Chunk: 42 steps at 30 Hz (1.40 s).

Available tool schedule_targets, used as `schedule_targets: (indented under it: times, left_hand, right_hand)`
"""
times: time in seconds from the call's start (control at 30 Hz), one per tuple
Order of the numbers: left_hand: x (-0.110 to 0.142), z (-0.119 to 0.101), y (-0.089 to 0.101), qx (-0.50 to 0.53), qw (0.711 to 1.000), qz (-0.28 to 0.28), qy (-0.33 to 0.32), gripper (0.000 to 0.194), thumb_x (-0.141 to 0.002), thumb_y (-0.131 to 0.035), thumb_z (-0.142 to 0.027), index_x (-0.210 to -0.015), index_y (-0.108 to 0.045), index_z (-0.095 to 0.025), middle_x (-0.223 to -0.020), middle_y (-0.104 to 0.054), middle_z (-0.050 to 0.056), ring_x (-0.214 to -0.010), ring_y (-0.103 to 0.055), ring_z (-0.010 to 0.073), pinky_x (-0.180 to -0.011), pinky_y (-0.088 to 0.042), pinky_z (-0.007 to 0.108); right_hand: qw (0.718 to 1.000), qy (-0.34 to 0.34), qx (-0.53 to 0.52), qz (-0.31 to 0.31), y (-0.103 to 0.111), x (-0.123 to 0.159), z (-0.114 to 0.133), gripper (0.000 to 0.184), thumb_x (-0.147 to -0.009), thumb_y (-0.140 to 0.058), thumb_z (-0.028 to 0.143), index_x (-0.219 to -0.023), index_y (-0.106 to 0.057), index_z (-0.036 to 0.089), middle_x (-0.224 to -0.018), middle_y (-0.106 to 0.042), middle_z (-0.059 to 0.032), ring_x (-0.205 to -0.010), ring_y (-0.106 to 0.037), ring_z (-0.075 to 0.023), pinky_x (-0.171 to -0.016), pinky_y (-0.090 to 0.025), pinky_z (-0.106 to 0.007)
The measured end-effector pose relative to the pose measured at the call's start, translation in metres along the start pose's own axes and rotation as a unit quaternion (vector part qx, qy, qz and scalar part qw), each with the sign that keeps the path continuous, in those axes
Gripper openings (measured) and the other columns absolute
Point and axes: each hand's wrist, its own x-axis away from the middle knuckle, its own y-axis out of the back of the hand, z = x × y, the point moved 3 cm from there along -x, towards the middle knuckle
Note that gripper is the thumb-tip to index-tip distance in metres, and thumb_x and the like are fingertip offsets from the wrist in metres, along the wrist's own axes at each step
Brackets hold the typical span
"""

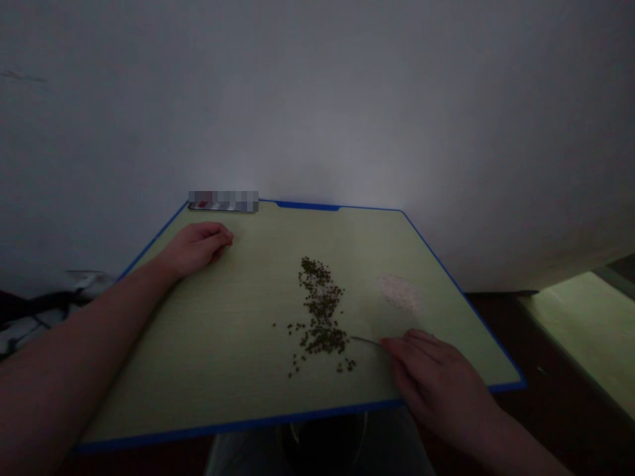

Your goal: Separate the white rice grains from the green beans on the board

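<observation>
Presently, head view: separation looks partial. Pale grains lie in own patch, right side of tabletop; pale bits remain mixed among dark seeds, mid-tabletop. Right hand pinches thin tool, tip beside seeds. Left hand curled, contents hidden.

The left arm stretches forward, left grip loosely curled, while the right grip bends into a pinch.
</observation>
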Motion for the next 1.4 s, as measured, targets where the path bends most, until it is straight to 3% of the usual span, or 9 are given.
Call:
schedule_targets:
  times: [0.43, 0.8, 1.03, 1.4]
  left_hand:
    - [-0.001, -0.002, 0.0, -0.017, 1.0, 0.0, -0.002, 0.026, -0.075, -0.054, -0.042, -0.062, -0.052, -0.019, -0.046, -0.047, -0.005, -0.044, -0.041, 0.0097, -0.047, -0.032, 0.025]
    - [-0.002, 0.0, 0.0, -0.008, 1.0, 0.004, 0.001, 0.023, -0.076, -0.053, -0.04, -0.066, -0.054, -0.019, -0.046, -0.046, -0.006, -0.044, -0.041, 0.0098, -0.047, -0.031, 0.025]
    - [-0.001, -0.004, 0.0, -0.009, 1.0, -0.001, -0.004, 0.024, -0.076, -0.054, -0.04, -0.064, -0.053, -0.019, -0.046, -0.046, -0.006, -0.043, -0.04, 0.0098, -0.046, -0.031, 0.025]
    - [-0.004, 0.002, 0.0, -0.012, 1.0, 0.006, -0.009, 0.027, -0.076, -0.052, -0.043, -0.067, -0.055, -0.018, -0.047, -0.047, -0.006, -0.044, -0.041, 0.0096, -0.046, -0.031, 0.024]
  right_hand:
    - [0.998, 0.028, -0.052, 0.017, 0.005, 0.002, 0.009, 0.022, -0.09, -0.044, 0.009, -0.101, -0.063, 0.013, -0.081, -0.071, -0.0081, -0.07, -0.064, -0.0195, -0.061, -0.055, -0.033]
    - [1.0, -0.009, 0.013, -0.012, 0.002, 0.006, 0.006, 0.021, -0.092, -0.045, 0.012, -0.103, -0.063, 0.011, -0.079, -0.07, -0.0082, -0.07, -0.065, -0.0204, -0.062, -0.057, -0.035]
    - [1.0, 0.01, 0.0, -0.02, 0.003, 0.004, 0.016, 0.022, -0.095, -0.041, 0.013, -0.101, -0.062, 0.013, -0.078, -0.071, -0.0071, -0.069, -0.066, -0.0189, -0.063, -0.057, -0.032]
    - [1.0, -0.007, 0.001, -0.002, -0.006, -0.001, -0.004, 0.021, -0.091, -0.044, 0.01, -0.104, -0.062, 0.01, -0.076, -0.068, -0.0072, -0.067, -0.062, -0.0202, -0.06, -0.054, -0.034]
